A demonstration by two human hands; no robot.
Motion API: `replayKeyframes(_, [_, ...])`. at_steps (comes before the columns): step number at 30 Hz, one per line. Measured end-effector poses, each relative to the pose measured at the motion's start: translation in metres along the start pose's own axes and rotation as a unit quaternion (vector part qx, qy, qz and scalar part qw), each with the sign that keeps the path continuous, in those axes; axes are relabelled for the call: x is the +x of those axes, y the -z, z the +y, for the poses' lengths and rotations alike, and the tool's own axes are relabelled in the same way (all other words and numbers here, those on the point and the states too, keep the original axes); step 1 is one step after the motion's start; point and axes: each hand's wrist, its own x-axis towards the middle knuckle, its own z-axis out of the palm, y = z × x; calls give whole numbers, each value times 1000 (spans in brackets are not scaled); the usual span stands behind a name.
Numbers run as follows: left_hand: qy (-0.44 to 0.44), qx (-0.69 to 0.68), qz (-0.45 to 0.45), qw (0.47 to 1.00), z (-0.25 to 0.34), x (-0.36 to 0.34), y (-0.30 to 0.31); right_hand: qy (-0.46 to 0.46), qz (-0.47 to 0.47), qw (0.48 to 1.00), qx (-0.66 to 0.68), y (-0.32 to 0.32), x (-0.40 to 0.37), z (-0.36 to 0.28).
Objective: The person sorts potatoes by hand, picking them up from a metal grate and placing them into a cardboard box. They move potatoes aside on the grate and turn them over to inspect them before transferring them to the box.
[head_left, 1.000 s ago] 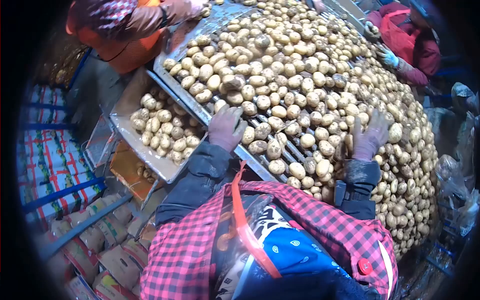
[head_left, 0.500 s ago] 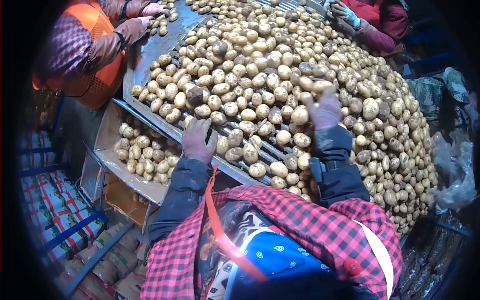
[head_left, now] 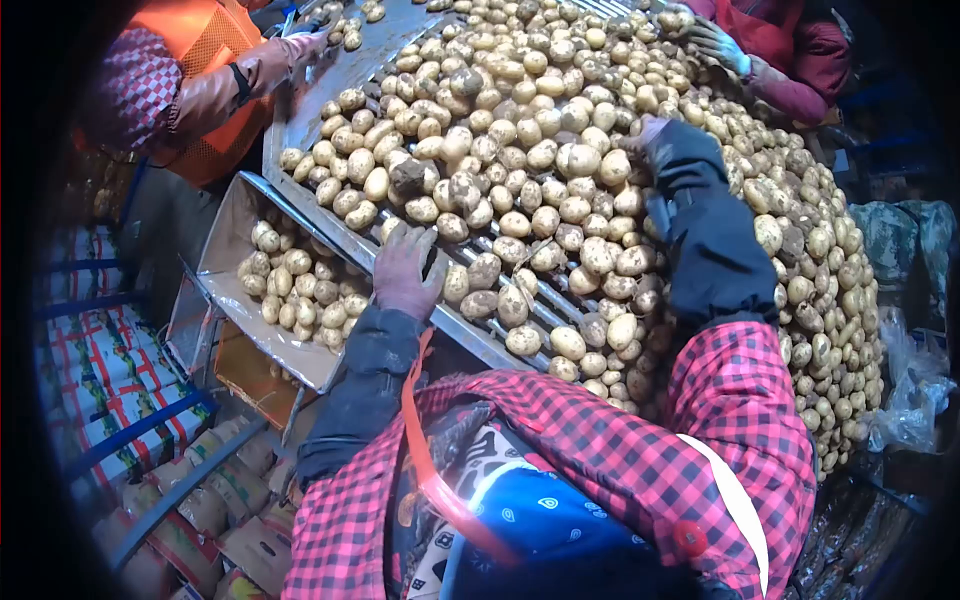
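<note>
My left hand, in a dirty glove, rests on the metal edge of the sorting table, fingers spread beside a few potatoes. Farther out on the right, my right hand reaches into the big heap of muddy potatoes; its fingers are mostly hidden by the sleeve and the potatoes. Metal bars show between potatoes in front of me. A dark clod lies among the potatoes beyond my left hand.
A lined box of potatoes stands below the table's left edge. One person in an orange vest works at upper left, another in red sleeves at upper right. Printed cartons are stacked at lower left; clear plastic hangs at right.
My right hand has moved farther out over the heap, its arm more stretched. My left hand stays at the edge. The red-sleeved person's gloved hand has spread over potatoes.
</note>
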Motion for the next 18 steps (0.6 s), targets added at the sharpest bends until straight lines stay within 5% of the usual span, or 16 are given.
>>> replayKeyframes(6, [12, 17, -34, 999, 0, -3, -1, 75, 7, 997, 26, -31, 65, 59])
replayKeyframes(7, [11, 13, -36, 999, -1, -3, -1, 30, -47, 997, 45, -17, 51, 51])
replayKeyframes(13, [-24, -30, -64, 997, 0, 3, 11, -34, 54, 997, -42, -25, 23, 33])
replayKeyframes(17, [-53, -162, 8, 985, 4, -9, 16, -75, 159, 982, -65, -55, 27, 8])
replayKeyframes(18, [-8, -296, -27, 955, 16, -20, 15, -79, 169, 981, -55, -58, 31, 4])
